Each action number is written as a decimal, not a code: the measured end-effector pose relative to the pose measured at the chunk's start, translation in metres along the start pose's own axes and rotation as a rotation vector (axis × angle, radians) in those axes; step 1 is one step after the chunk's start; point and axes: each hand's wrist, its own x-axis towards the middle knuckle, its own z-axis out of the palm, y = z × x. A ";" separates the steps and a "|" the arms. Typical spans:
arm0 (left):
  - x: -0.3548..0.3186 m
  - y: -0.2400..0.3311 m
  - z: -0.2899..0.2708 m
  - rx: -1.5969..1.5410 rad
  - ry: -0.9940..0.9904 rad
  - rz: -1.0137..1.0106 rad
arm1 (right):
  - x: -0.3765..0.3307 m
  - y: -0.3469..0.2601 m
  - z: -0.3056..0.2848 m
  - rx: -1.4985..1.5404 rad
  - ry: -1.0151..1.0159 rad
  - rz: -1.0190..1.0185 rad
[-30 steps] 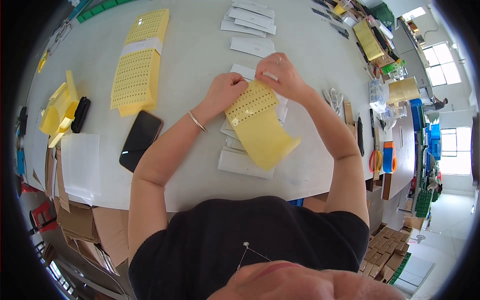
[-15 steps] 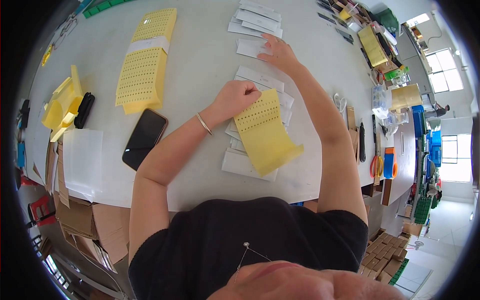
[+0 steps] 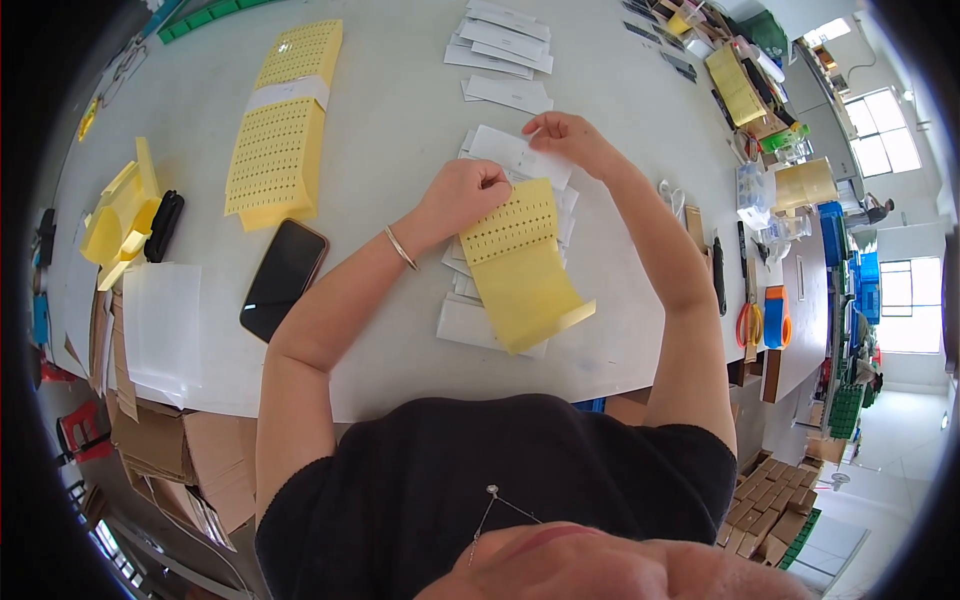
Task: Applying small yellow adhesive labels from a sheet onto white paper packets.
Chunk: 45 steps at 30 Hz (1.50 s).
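My left hand [image 3: 462, 197] is closed, pinching the top edge of a yellow sheet [image 3: 522, 275] with rows of small dark marks. The sheet hangs over an overlapping row of white paper packets [image 3: 475, 322], and its near end curls up. Just beyond it, my right hand [image 3: 572, 143] hovers beside the far packet [image 3: 510, 150] of that row. Its fingers are bent and apart, slightly blurred, with nothing visible between them. Farther off lie another white packet [image 3: 510, 94] and a fanned pile of white packets [image 3: 505, 38].
To the left lie a banded stack of yellow marked sheets [image 3: 270, 150], a black phone [image 3: 285, 280], a black case [image 3: 165, 227] and folded yellow pieces [image 3: 125, 215]. Along the right edge are scissors [image 3: 748, 325], orange tape [image 3: 777, 322] and clear containers [image 3: 755, 195].
My right hand has drawn back from the separate far packet toward me, to the far end of the nearer row. My left hand keeps its pinch on the yellow sheet.
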 end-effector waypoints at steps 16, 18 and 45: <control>0.007 -0.012 0.001 -0.128 0.068 -0.046 | -0.041 -0.048 0.037 -0.777 0.157 -0.966; 0.009 -0.011 -0.002 -0.137 0.144 -0.110 | -0.022 -0.044 0.031 -0.664 0.216 -0.866; 0.003 -0.005 -0.003 -0.046 0.035 -0.008 | 0.007 -0.020 0.005 -0.385 0.016 -0.058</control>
